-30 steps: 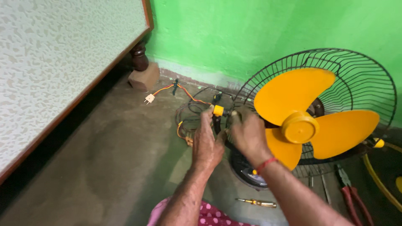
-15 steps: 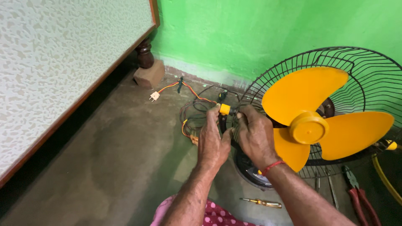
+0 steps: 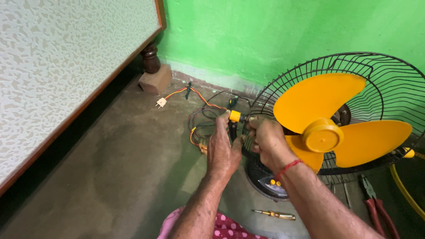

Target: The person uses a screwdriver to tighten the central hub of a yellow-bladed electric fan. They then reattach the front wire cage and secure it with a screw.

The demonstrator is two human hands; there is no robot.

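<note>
My left hand point(image 3: 223, 148) grips a small tool with a yellow knob point(image 3: 235, 116) held against the left rim of a black wire fan guard point(image 3: 389, 84). My right hand point(image 3: 267, 138) pinches the guard's rim right beside that knob; a red thread circles its wrist. Three yellow fan blades point(image 3: 336, 128) sit inside the guard. The fan's round base point(image 3: 265, 181) shows beneath my right wrist.
A coil of wires point(image 3: 201, 126) with a white plug point(image 3: 161, 102) lies on the concrete floor. A yellow-handled screwdriver point(image 3: 274, 215) and red-handled pliers point(image 3: 374, 203) lie near the base. A bed point(image 3: 66, 66) with a wooden leg point(image 3: 151, 57) on a brick fills the left; green wall behind.
The view has shifted slightly; the fan and my hands sit further right and lower in frame. Both hands stay at the same spot on the guard's rim.
</note>
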